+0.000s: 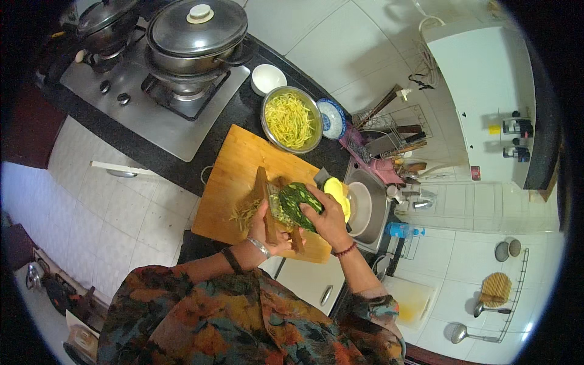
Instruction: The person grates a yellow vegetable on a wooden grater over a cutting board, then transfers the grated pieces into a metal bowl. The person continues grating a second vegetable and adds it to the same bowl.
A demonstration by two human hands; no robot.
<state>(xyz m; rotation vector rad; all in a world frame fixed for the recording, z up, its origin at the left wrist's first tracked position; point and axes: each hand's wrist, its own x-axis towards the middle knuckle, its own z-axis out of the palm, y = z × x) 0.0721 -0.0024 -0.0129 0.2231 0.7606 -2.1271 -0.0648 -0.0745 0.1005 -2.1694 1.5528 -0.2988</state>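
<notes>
My left hand (268,233) grips a wooden-framed grater (262,194), tilted above a bamboo cutting board (219,187). My right hand (329,218) holds a dark green, pale-speckled piece of squash (292,200) against the grater's face. Pale shreds cling to the grater beside the squash. Under and left of the grater lies a small heap of shreds (245,213) on the board. A bright yellow piece (336,190) with a dark edge, seemingly cut squash, sits at the board's right side, partly behind my right hand. The squash face touching the grater is hidden.
Beyond the board stands a steel bowl (273,142) of yellow-green shreds, near a white bowl (268,78) and a blue-and-white plate (334,119). A gas stove (137,123) with lidded pots is at upper left. To the right are a sink (382,207) holding a white basin (363,205), and a blue pump bottle (398,229).
</notes>
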